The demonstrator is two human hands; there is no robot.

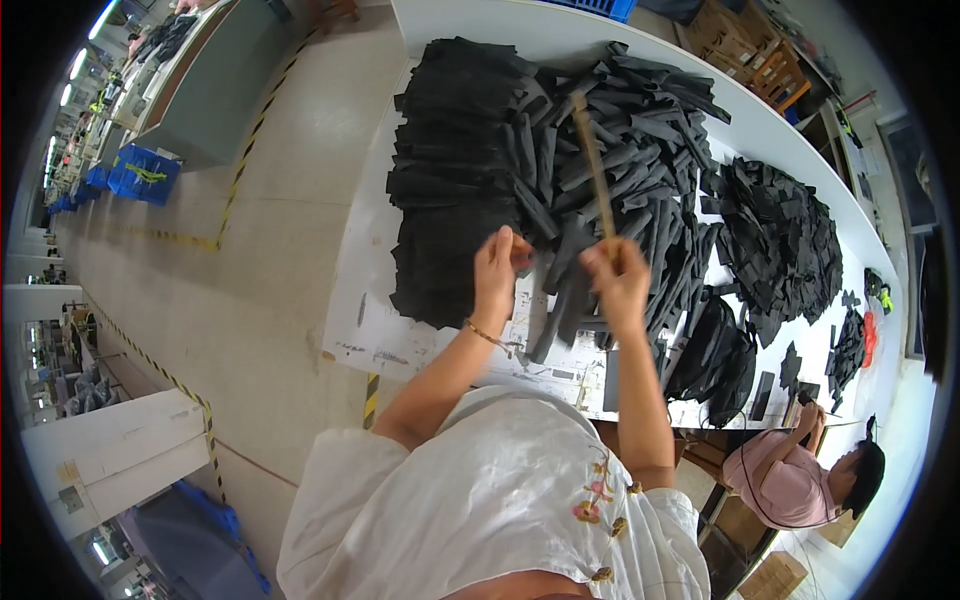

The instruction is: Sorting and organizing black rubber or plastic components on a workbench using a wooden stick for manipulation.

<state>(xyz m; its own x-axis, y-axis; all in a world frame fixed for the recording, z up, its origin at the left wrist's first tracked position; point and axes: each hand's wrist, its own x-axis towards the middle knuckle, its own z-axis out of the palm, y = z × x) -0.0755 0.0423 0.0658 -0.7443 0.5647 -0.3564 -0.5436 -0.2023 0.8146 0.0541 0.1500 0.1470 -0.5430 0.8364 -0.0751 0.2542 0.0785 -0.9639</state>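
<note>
My right hand (620, 285) is closed around the lower end of a long thin wooden stick (592, 155), which points away from me over the black pieces. My left hand (497, 272) is at the near right edge of a neat stack of black fabric pieces (455, 190). Its fingers are curled in; whether they hold anything is hidden. Between my hands, a few black strips (565, 305) lie at the near side of a loose heap of folded black strips (640, 150). The heap spreads to the right of the neat stack.
The white table (362, 300) has a raised rim along its far side. Further right are a pile of small black pieces (785, 240) and a black bag (715, 350). A person in pink (785, 475) works at the right end. Blue crates (145, 175) stand at far left.
</note>
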